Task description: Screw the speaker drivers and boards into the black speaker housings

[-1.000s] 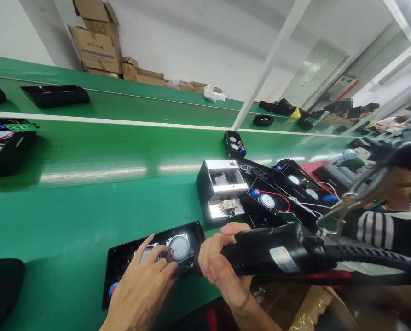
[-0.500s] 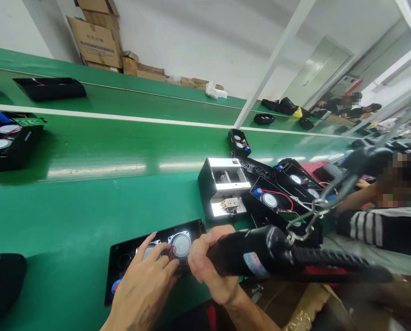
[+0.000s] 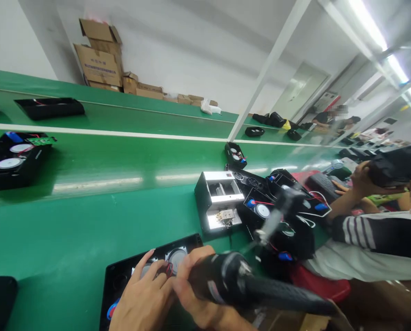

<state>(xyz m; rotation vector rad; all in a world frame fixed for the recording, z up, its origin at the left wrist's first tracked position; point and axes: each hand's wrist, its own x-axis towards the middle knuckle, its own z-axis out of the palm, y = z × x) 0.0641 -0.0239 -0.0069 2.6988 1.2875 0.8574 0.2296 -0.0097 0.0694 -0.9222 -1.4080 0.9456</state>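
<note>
A black speaker housing (image 3: 117,272) lies on the green bench at the lower middle, with round silver speaker drivers (image 3: 176,259) set in it. My left hand (image 3: 145,294) rests over it, fingers spread across the nearer driver and beside thin red wires (image 3: 169,268). My right hand (image 3: 196,299) is wrapped round a black electric screwdriver (image 3: 217,276), held tilted above the housing's right end; its tip is hidden behind my hands. A blue part (image 3: 112,309) shows at the housing's lower left.
Right of centre stands a black-and-silver machine (image 3: 219,200). Beside it lie several open speaker housings (image 3: 257,193) with wires. Another open housing (image 3: 19,158) is at far left. A co-worker's striped sleeve (image 3: 360,232) is at right. Cardboard boxes (image 3: 100,64) stand along the wall.
The camera view has shifted, so the bench scene sits lower. The screwdriver has come lower and nearer my left hand; its hanging hook has swung and blurred. The co-worker now holds up a black object.
</note>
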